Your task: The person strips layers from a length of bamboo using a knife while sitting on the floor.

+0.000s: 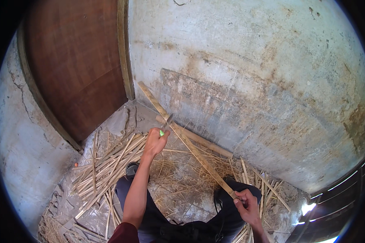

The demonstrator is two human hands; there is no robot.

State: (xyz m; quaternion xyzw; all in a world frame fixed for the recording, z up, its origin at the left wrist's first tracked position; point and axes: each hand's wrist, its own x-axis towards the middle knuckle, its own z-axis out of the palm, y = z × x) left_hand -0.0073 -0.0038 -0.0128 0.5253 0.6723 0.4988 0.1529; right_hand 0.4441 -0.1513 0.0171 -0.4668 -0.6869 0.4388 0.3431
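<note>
My left hand [155, 141] is closed around the green handle of a knife [162, 133]. Its short blade meets a long, flat bamboo strip [200, 157] in the upper part of its length. The strip runs slantwise from near the wall down to my right knee. At the near end, my right hand [247, 205] pinches the strip between thumb and fingers. Behind the strip, a thicker bamboo pole [211, 146] lies along the foot of the wall and crosses it close to the blade.
A pile of split bamboo strips [105, 166] covers the floor at left, with more strips [267, 186] beside my right leg. Shavings [166, 170] litter the ground between my feet. A stained wall [247, 81] rises ahead, a brown door [75, 60] at left.
</note>
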